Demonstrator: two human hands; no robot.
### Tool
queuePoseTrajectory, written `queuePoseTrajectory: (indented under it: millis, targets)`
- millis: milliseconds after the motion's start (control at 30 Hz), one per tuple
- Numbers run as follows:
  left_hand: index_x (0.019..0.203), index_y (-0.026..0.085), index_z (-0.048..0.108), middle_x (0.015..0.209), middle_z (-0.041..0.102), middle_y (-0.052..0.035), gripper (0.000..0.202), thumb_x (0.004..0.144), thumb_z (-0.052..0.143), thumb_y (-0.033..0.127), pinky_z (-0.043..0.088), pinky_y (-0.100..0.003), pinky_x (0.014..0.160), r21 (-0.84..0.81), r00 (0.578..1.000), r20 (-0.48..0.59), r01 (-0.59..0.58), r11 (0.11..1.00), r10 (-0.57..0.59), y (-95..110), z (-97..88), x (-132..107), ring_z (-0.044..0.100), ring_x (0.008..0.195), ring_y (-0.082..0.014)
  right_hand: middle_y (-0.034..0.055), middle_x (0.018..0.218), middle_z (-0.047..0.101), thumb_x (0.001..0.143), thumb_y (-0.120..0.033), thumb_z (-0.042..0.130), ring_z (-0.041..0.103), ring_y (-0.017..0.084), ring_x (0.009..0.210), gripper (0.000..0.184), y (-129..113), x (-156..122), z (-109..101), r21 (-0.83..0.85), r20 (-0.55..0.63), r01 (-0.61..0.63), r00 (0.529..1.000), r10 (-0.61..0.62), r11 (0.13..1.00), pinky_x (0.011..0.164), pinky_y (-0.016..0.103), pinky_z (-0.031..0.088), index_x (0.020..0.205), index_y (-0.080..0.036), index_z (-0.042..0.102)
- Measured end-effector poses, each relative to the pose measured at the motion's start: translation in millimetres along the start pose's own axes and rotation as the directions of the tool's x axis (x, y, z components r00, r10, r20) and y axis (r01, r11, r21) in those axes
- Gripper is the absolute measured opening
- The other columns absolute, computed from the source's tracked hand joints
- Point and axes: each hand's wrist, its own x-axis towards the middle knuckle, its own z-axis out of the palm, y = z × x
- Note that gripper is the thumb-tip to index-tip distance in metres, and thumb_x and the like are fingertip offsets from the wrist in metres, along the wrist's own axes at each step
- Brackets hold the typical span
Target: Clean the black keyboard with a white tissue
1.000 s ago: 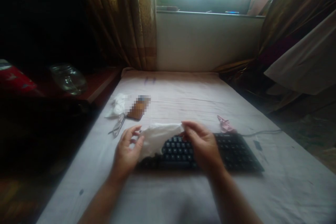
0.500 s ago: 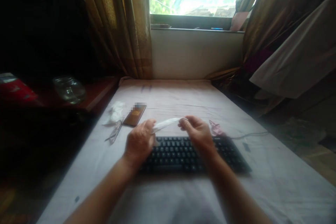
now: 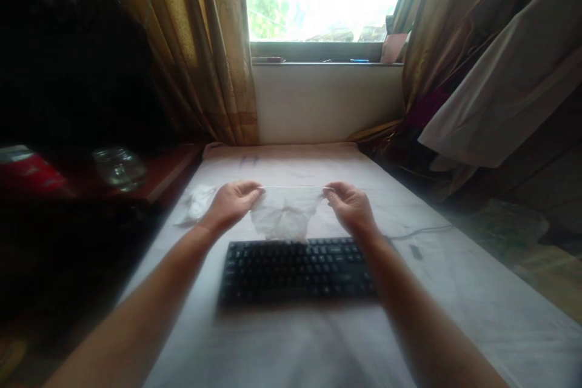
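Observation:
My left hand (image 3: pixel 233 203) pinches one upper corner of a thin white see-through piece of material (image 3: pixel 285 212). The opposite corner is pinched in my right hand (image 3: pixel 353 209). Between them the top edge is stretched into a straight line, and the rest hangs down, crinkled in its middle. I cannot tell whether it is tissue, plastic or fine cloth. Its lower edge overlaps the back row of a black keyboard (image 3: pixel 295 276) in my view. My right forearm covers the keyboard's right end.
A crumpled white wad (image 3: pixel 199 201) lies left of my left hand on the pale sheet-covered surface (image 3: pixel 282 345). A cable (image 3: pixel 422 231) runs off to the right. On the dark side table stand a glass jar (image 3: pixel 119 168) and a red container (image 3: pixel 30 170). Curtains (image 3: pixel 213 42) flank the window.
My hands have moved apart and opened the bunched white piece into a hanging sheet. The brown phone, glasses and pink item seen before no longer show. My view has shifted slightly.

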Motion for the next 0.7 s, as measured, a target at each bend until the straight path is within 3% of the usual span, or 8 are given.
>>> queuePoseTrajectory:
  millis: [133, 233, 300, 367, 433, 467, 533, 700]
  targets:
    - [0.088, 0.017, 0.063, 0.08, 0.068, -0.0033, 0.043, 0.072, 0.068, 0.057, 0.051, -0.026, 0.06, -0.095, 0.993, 0.116, 0.037, 0.995, -0.026, 4.7, -2.9, -15.9, 0.061, 0.065, -0.0138, 0.0058, 0.074, 0.072, 0.074, -0.048, 0.065, 0.066, 0.018, 0.068, 0.031, -10.3, -14.0, -19.4, 0.076, 0.202, -0.032, 0.979, 0.016, 0.997, 0.067, 0.031, 0.054, 0.08, -0.018, 0.065]
    - [0.084, 0.017, 0.06, 0.07, 0.062, 0.0003, 0.038, 0.076, 0.068, 0.054, 0.047, -0.023, 0.056, -0.097, 0.958, 0.278, 0.101, 0.99, -0.071, -2.1, -6.8, -47.6, 0.057, 0.06, -0.0119, 0.0035, 0.074, 0.07, 0.078, -0.046, 0.063, 0.065, 0.017, 0.068, 0.027, -14.7, -34.4, -37.3, 0.004, 0.405, -0.059, 0.913, 0.052, 0.998, 0.067, 0.029, 0.054, 0.082, -0.019, 0.066]
    - [0.085, 0.018, 0.06, 0.07, 0.06, 0.0015, 0.033, 0.082, 0.061, 0.051, 0.044, -0.022, 0.056, -0.008, 0.915, 0.382, 0.142, 0.99, -0.128, -9.7, -6.9, -71.5, 0.055, 0.061, -0.011, 0.0032, 0.077, 0.07, 0.08, -0.046, 0.06, 0.064, 0.016, 0.07, 0.028, -13.7, -49.1, -46.5, -0.071, 0.552, -0.059, 0.829, 0.088, 0.996, 0.068, 0.028, 0.053, 0.083, -0.02, 0.068]
    - [0.086, 0.019, 0.062, 0.072, 0.06, 0.0017, 0.029, 0.085, 0.057, 0.047, 0.042, -0.022, 0.058, 0.134, 0.873, 0.453, 0.134, 0.982, -0.181, -16.5, -4.3, -91.8, 0.054, 0.064, -0.0113, 0.0034, 0.078, 0.07, 0.083, -0.046, 0.058, 0.063, 0.016, 0.071, 0.029, -10.2, -62.2, -51.7, -0.144, 0.692, -0.068, 0.706, 0.149, 0.987, 0.066, 0.027, 0.052, 0.085, -0.019, 0.069]
    - [0.087, 0.02, 0.063, 0.074, 0.062, 0.0013, 0.027, 0.086, 0.054, 0.045, 0.042, -0.023, 0.06, 0.249, 0.827, 0.511, 0.119, 0.961, -0.235, -21.2, 0.0, -104.6, 0.055, 0.066, -0.0126, 0.0039, 0.079, 0.07, 0.084, -0.044, 0.055, 0.063, 0.016, 0.071, 0.031, -5.9, -71.2, -52.1, -0.205, 0.782, -0.081, 0.586, 0.213, 0.975, 0.065, 0.026, 0.051, 0.088, -0.018, 0.07]
    - [0.087, 0.02, 0.064, 0.075, 0.063, 0.0011, 0.027, 0.087, 0.052, 0.044, 0.041, -0.023, 0.06, 0.301, 0.817, 0.517, 0.106, 0.948, -0.255, -23.0, 2.2, -107.5, 0.056, 0.066, -0.0133, 0.0043, 0.08, 0.071, 0.085, -0.043, 0.054, 0.064, 0.017, 0.072, 0.031, -3.5, -73.7, -50.4, -0.229, 0.799, -0.082, 0.553, 0.236, 0.97, 0.065, 0.026, 0.051, 0.089, -0.017, 0.071]
    - [0.088, 0.021, 0.065, 0.076, 0.065, 0.0006, 0.026, 0.087, 0.05, 0.042, 0.041, -0.024, 0.061, 0.407, 0.831, 0.484, 0.063, 0.911, -0.274, -26.2, 6.2, -106.8, 0.057, 0.068, -0.0148, 0.0052, 0.083, 0.072, 0.086, -0.04, 0.053, 0.065, 0.018, 0.076, 0.03, 1.5, -75.1, -43.7, -0.279, 0.786, -0.05, 0.562, 0.258, 0.959, 0.067, 0.026, 0.05, 0.09, -0.017, 0.072]
    - [0.093, 0.024, 0.064, 0.083, 0.069, -0.0004, 0.021, 0.088, 0.048, 0.036, 0.043, -0.027, 0.067, 0.616, 0.925, 0.304, -0.008, 0.788, -0.228, -38.7, 12.6, -88.6, 0.063, 0.076, -0.0177, 0.0068, 0.089, 0.075, 0.087, -0.028, 0.051, 0.068, 0.022, 0.081, 0.023, 15.6, -71.1, -19.3, -0.449, 0.618, 0.114, 0.755, 0.217, 0.886, 0.074, 0.031, 0.049, 0.09, -0.021, 0.072]
